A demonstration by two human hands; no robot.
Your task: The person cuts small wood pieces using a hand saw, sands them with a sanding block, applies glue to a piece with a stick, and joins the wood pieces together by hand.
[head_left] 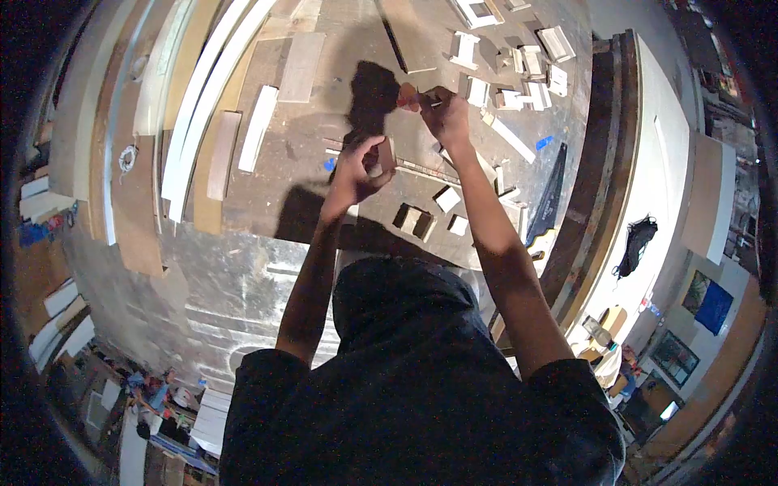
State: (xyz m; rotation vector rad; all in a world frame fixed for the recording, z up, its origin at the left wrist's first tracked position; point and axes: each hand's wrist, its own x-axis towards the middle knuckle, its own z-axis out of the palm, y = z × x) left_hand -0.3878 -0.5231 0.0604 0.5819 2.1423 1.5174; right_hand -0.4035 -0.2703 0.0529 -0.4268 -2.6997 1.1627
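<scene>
My left hand (356,174) is closed round a small wooden piece (386,155), held up above the workbench (324,194). Farther forward and to the right, my right hand (446,117) has its fingers bent together in a pinch. A small reddish shape (408,97) shows at its fingertips, but I cannot make out what it is. Below the hands, nearer my body, lie a small open wooden box (414,221) and a small pale block (446,198). A thin marked strip (421,171) lies on the bench between my forearms.
Several small wooden assemblies (531,61) cluster at the far right of the bench. A handsaw (550,198) lies along the right side, near a blue scrap (544,142). Long boards (211,97) fill the left. A white panel (648,162) stands beyond the right edge.
</scene>
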